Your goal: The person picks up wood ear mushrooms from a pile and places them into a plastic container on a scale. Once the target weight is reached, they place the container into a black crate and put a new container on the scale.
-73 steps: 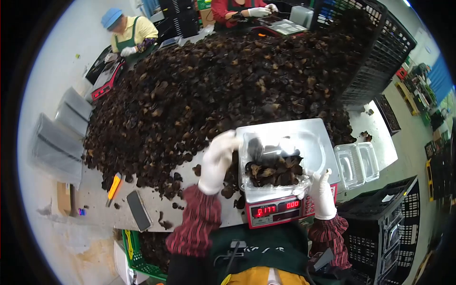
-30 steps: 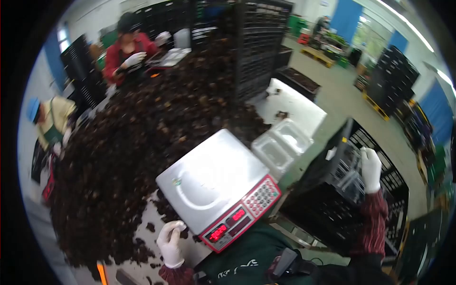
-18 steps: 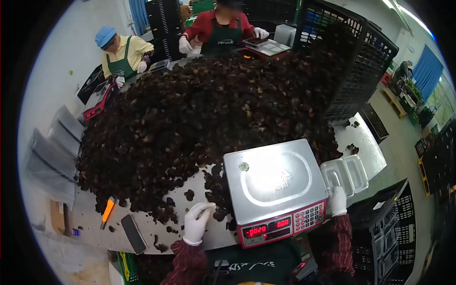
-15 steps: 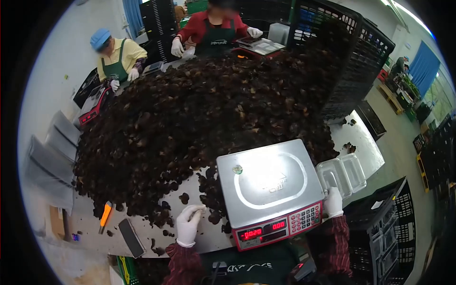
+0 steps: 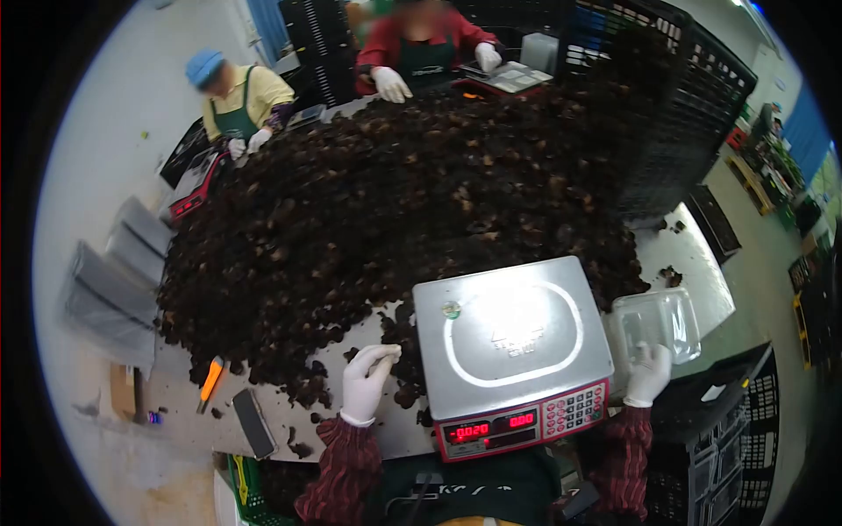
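Observation:
My left hand [image 5: 368, 382], in a white glove, hovers over the table left of the scale, thumb and fingertips pinched together with nothing visible between them. My right hand [image 5: 649, 377], also gloved, grips the near side of a clear plastic box [image 5: 680, 326] at the scale's right; part of the box is hidden by the fingers. Between both hands stands a scale [image 5: 509, 337] with a bare steel pan and a red front reading -0.020 and 0.00. Behind it spreads a large heap of dark, crinkled pieces like wood ear mushrooms [image 5: 386, 210].
An orange utility knife [image 5: 210, 382] and a phone-like dark slab [image 5: 254, 423] lie at the left. A tall black crate [image 5: 684, 114] tips over the heap. More black crates [image 5: 710, 438] stand at my right. Two people [image 5: 235, 101] in aprons work across the table, near another red scale [image 5: 195, 186].
The view has shifted, moving the scene rightward. My left hand has lifted slightly, its fingertips drawn together. My right hand has moved from the box's left corner to its near side.

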Demonstrator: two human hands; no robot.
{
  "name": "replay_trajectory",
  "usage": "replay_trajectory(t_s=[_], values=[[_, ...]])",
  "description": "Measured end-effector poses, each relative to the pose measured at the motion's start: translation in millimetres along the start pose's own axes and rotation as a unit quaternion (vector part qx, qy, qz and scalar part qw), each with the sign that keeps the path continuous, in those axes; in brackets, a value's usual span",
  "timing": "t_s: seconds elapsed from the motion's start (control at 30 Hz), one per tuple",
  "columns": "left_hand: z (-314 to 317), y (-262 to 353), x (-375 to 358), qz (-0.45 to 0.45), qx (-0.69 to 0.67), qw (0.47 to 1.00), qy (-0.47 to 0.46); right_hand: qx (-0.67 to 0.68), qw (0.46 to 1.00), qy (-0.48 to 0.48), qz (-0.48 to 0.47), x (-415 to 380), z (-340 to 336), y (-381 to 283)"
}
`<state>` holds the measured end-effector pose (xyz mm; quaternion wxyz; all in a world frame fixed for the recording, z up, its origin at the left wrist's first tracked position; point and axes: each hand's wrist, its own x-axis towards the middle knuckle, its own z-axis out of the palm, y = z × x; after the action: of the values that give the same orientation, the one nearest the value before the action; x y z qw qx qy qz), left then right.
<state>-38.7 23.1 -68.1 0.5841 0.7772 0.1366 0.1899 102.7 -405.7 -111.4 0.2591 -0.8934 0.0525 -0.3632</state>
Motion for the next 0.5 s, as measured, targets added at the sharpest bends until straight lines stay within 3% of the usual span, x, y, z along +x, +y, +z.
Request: replay_trajectory(t_s=[0.07,0.17,0.27,0.33,0.37,0.43,0.5], values=[[-4.5,0.2,8.5,0.042,0.051,0.998,0.010,0.083,0.993,0.071,0.049,6.3,-9.6,-11.6],[-6.8,-4.9,32.9,0.076,0.085,0.993,0.026,0.047,0.992,0.108,0.039,12.8,-24.4,-31.9],[12.2,11.6,64.0,0.111,0.074,0.991,0.016,0.082,0.995,0.054,0.004,12.3,-28.6,-24.9],[35.8,56.5,79.6,0.129,0.096,0.987,-0.023,0.095,0.995,0.008,0.029,8.1,-18.9,-12.6],[50.8,59.6,92.2,0.218,0.129,0.967,-0.039,0.103,0.994,-0.011,0.027,5.8,-14.5,-13.6],[91.2,79.3,106.4,0.253,0.118,0.953,-0.114,0.073,0.997,-0.010,0.002,-1.7,5.1,-2.6],[137.1,88.2,121.6,0.396,0.176,0.888,-0.154,0.010,1.000,-0.015,-0.026,-4.1,14.2,-4.1]])
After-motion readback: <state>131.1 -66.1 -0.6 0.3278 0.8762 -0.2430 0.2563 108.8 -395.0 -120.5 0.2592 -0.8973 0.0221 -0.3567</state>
